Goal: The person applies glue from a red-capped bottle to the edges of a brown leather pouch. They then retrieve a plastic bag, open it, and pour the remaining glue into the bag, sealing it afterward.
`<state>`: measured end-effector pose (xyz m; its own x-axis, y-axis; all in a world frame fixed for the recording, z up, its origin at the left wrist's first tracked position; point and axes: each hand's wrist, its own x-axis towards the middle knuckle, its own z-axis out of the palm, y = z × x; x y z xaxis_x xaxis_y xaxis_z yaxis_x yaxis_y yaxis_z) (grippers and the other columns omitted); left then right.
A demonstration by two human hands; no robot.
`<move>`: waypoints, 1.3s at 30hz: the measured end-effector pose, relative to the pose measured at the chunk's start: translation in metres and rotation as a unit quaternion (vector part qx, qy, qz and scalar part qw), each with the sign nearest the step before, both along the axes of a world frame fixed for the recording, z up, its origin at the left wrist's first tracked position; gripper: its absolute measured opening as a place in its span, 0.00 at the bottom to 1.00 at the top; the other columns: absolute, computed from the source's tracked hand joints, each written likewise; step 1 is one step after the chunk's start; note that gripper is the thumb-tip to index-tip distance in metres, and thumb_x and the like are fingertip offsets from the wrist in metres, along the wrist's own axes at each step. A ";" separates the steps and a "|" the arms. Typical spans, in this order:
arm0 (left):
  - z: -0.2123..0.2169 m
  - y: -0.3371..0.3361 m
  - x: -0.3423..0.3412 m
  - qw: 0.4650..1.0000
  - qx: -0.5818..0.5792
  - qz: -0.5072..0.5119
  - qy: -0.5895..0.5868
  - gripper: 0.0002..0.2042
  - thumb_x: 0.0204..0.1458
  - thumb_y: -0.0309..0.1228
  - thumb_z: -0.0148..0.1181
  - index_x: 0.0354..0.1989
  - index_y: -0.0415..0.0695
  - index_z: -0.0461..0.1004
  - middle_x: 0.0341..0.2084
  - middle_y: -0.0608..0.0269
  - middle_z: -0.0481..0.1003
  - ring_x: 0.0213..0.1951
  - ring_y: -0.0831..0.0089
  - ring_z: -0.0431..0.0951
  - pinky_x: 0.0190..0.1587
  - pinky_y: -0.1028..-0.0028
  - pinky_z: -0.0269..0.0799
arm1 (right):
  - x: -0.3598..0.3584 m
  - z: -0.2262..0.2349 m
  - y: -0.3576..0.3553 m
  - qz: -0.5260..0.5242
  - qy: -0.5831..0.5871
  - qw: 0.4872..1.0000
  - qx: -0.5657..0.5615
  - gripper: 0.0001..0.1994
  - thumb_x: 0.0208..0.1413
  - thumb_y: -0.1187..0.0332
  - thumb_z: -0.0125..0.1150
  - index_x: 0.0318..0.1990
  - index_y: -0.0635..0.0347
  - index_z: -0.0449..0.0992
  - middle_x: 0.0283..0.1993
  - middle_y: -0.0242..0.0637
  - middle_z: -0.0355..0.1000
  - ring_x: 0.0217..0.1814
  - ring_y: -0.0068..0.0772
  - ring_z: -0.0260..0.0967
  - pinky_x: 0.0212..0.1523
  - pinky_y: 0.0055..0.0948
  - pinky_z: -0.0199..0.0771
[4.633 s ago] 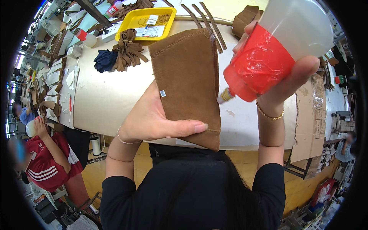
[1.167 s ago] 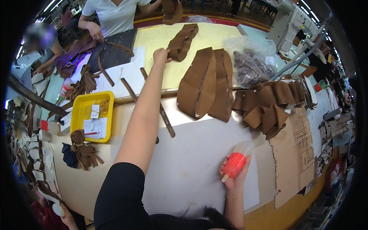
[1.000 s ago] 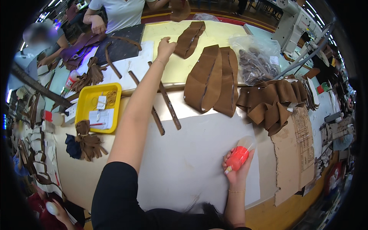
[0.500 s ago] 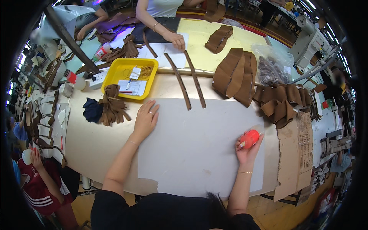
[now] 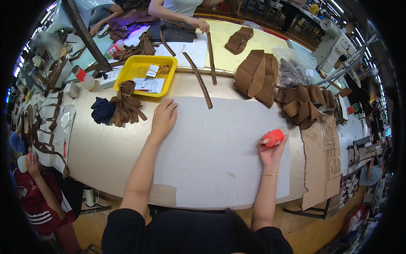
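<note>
My left hand [image 5: 164,119] lies flat at the left edge of a grey sheet [image 5: 220,148], fingers stretched out and nothing in them. Above the sheet's right side, my right hand [image 5: 271,153] is closed round a squeeze bottle with a red top [image 5: 272,137]; its small pale nozzle points left. Beyond my left hand, one narrow brown strip [image 5: 198,80] runs from the table onto the sheet's far edge. A second brown strip [image 5: 212,59] hangs or stands farther off, its far end at a co-worker's hand [image 5: 202,26].
A yellow tray [image 5: 118,84] with rubber bands and papers stands far left. Near it are a bundle of brown strips [image 5: 127,106] and dark blue cloth [image 5: 102,111]. Brown panels [image 5: 256,76], a plastic bag [image 5: 294,70] and cardboard [image 5: 315,165] lie right. A metal post [image 5: 86,36] rises at left.
The co-worker's hand has drawn one brown strip away from me, off the grey sheet. The whole view has shifted slightly. My hands keep nearly the same places, the right still round the bottle.
</note>
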<state>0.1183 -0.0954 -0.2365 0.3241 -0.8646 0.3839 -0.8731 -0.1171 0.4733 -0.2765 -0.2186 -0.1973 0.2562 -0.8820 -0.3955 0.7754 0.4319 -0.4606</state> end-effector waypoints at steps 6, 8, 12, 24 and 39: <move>0.000 -0.001 0.000 1.000 0.004 0.000 0.001 0.14 0.55 0.30 0.57 0.49 0.43 0.75 0.55 0.57 0.71 0.61 0.57 0.65 0.64 0.60 0.57 | -0.003 -0.004 -0.001 0.013 -0.025 1.000 -0.013 0.27 0.55 0.36 0.53 0.47 0.49 0.70 0.41 0.31 0.70 0.39 0.31 0.67 0.36 0.33 0.72; 0.000 -0.001 0.000 1.000 0.005 0.001 0.000 0.14 0.55 0.30 0.57 0.49 0.43 0.75 0.55 0.57 0.70 0.61 0.57 0.65 0.64 0.60 0.57 | -0.004 -0.006 -0.001 0.020 -0.031 0.999 -0.018 0.27 0.55 0.36 0.53 0.47 0.49 0.70 0.41 0.31 0.70 0.39 0.31 0.67 0.36 0.34 0.72; 0.000 0.000 0.000 1.000 0.004 0.001 -0.002 0.14 0.55 0.30 0.57 0.49 0.44 0.75 0.55 0.57 0.70 0.61 0.57 0.65 0.64 0.60 0.57 | -0.001 -0.001 0.000 0.008 -0.014 1.000 -0.002 0.27 0.56 0.35 0.52 0.47 0.48 0.69 0.40 0.31 0.69 0.38 0.32 0.66 0.36 0.35 0.71; 0.004 0.001 -0.002 1.000 0.017 0.012 0.007 0.14 0.54 0.29 0.57 0.48 0.42 0.76 0.55 0.56 0.71 0.61 0.57 0.65 0.64 0.60 0.57 | 0.003 -0.002 -0.008 0.128 -0.075 0.989 -0.017 0.34 0.54 0.31 0.49 0.46 0.57 0.71 0.59 0.41 0.67 0.31 0.36 0.70 0.33 0.36 0.74; 0.006 -0.001 -0.002 1.000 0.008 0.003 0.020 0.14 0.54 0.29 0.56 0.48 0.41 0.76 0.55 0.55 0.70 0.62 0.58 0.65 0.66 0.59 0.55 | 0.037 0.004 -0.037 0.169 -0.035 0.983 -0.058 0.38 0.52 0.28 0.47 0.39 0.61 0.73 0.55 0.48 0.69 0.28 0.34 0.70 0.33 0.32 0.74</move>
